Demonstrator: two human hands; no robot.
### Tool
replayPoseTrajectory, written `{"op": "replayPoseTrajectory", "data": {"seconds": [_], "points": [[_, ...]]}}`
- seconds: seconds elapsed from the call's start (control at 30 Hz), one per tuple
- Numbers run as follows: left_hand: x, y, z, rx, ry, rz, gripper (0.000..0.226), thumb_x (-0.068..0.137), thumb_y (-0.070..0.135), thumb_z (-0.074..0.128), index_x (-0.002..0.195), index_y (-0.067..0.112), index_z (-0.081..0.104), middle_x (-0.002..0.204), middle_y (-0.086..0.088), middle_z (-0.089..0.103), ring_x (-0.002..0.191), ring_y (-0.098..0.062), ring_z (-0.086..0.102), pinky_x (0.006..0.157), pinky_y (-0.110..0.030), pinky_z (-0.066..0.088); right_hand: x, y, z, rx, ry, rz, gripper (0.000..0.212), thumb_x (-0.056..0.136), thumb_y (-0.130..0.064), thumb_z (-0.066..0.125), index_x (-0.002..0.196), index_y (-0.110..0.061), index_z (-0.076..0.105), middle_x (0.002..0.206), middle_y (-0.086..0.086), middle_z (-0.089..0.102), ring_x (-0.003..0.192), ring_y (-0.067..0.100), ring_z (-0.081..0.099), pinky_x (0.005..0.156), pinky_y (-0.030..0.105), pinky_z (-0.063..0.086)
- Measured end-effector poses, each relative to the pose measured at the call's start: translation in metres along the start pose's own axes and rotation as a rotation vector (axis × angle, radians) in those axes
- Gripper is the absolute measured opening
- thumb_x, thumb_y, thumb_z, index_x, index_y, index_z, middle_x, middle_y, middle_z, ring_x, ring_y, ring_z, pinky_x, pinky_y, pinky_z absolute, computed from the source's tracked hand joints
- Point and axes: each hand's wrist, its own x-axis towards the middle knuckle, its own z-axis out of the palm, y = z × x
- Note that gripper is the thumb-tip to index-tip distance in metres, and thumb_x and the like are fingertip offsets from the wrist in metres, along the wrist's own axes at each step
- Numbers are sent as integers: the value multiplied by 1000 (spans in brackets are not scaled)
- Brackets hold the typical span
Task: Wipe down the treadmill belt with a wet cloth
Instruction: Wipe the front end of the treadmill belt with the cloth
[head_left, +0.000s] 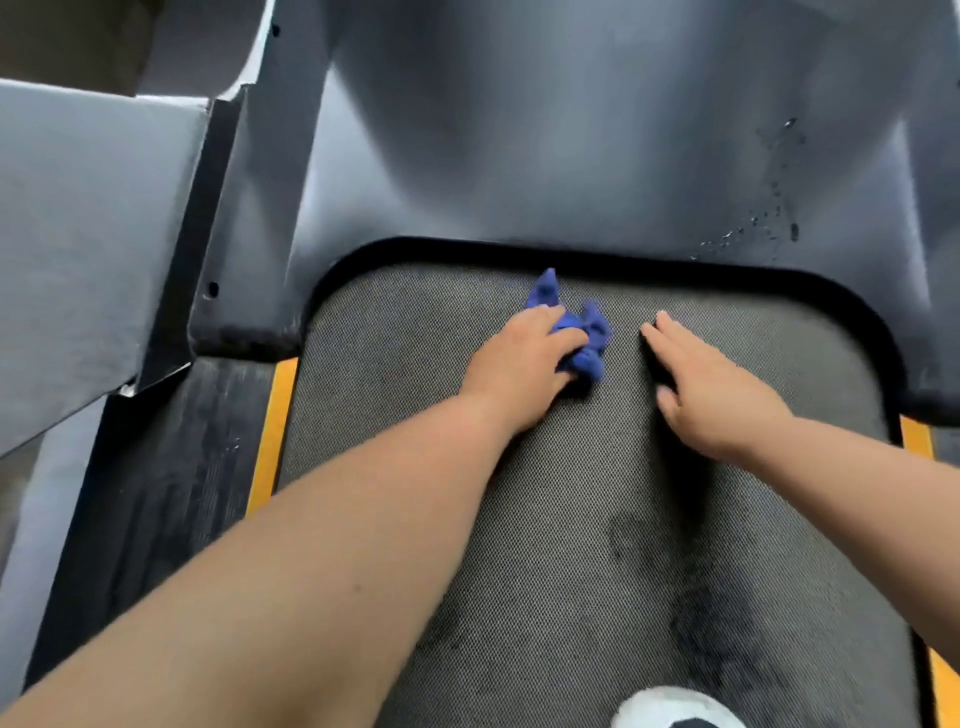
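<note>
Cloth (586, 335) bunched on the belt (519, 545), left hand (524, 358) curling its grip round it; right hand (714, 387) flat, fingers straight.

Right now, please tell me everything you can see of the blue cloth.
The blue cloth is a small piece of soft deep-blue fabric, crumpled into a bunch, one corner pointing toward the grey front cover. It lies on the treadmill belt near its front edge. The left hand grips it from above, fingers curled over it. The right hand lies flat on the belt beside it, not touching. Its wetness cannot be told.
</note>
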Motion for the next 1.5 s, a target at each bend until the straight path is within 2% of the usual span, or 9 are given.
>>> {"op": "replayPoseTrajectory", "data": {"seconds": [0.1, 0.33, 0.47, 0.57, 0.83, 0.93, 1.07, 1.3, 1.5], "points": [[2, -33, -27, 127, -8, 90, 30, 83, 28, 54, 109, 22, 68, 126, -4, 59, 114, -30, 54, 90, -40, 48, -10, 16, 3, -23, 51, 10, 69, 93, -27, 50, 151, -19, 15, 160, 2, 6, 147, 17, 7, 119, 39, 13], [-53, -94, -52, 193, 289, -503, 38, 84, 18, 56, 120, 9, 63, 126, -23, 55, 113, -40, 52, 97, -42, 39, -5, 14, 7, -44, -10, 50, 70, 95, -31, 45, 152, -19, 6, 160, 0, -5, 147, 17, -1, 119, 44, 11], [-67, -16, -2, 50, 150, -154, 30, 68, 18, 56, 92, 12, 72, 113, -21, 64, 102, -39, 62, 95, -34, 42, -1, 13, -2, -88, -106, 45, 70, 97, -29, 42, 152, -18, 1, 160, 2, -10, 147, 18, -5, 119, 42, 11], [-77, 5, 3, 87, -172, 181, 34, 88, 23, 50, 116, 14, 66, 146, -16, 42, 132, -33, 42, 108, -40, 35, 2, 16, -8, -175, -176, 48, 73, 97, -32, 42, 152, -18, -4, 159, 2, -15, 147, 18, -7, 119, 40, 9], [-44, -66, -51, 204, 134, -461, 38, 89, 16, 52, 125, 22, 59, 143, -14, 42, 116, -38, 51, 91, -43, 43, 1, 4, -8, -288, -178, 111, 79, 95, -42, 44, 151, -20, -8, 158, -1, -16, 147, 18, -5, 117, 45, 18], [-65, -8, -11, 128, 64, -225, 22, 73, 19, 61, 92, 11, 69, 117, -21, 58, 95, -40, 60, 79, -44, 54, -7, 5, 0, -243, -122, 87, 73, 96, -40, 41, 151, -25, -4, 159, -2, -13, 147, 20, -2, 115, 47, 23], [-84, 2, 4, 156, -148, 69, 29, 82, 25, 58, 101, 6, 69, 140, -25, 46, 124, -42, 50, 99, -48, 44, -14, 12, 5, -209, -126, 68, 71, 96, -42, 41, 151, -32, -4, 159, -3, -13, 147, 20, -4, 114, 50, 25], [-37, -54, -48, 307, 154, -416, 28, 78, 16, 57, 98, -3, 64, 130, -24, 50, 116, -42, 48, 97, -45, 40, -18, 15, 12, -190, -121, 47, 73, 96, -45, 40, 151, -31, -6, 159, -1, -15, 147, 20, -6, 116, 48, 21], [-84, 12, 9, 182, -43, 116, 29, 80, 26, 44, 98, 10, 61, 115, -18, 64, 100, -37, 63, 94, -41, 47, -17, 13, 8, -193, -160, 50, 72, 96, -37, 41, 151, -31, -6, 158, 0, -17, 147, 21, -8, 118, 46, 16]]}}
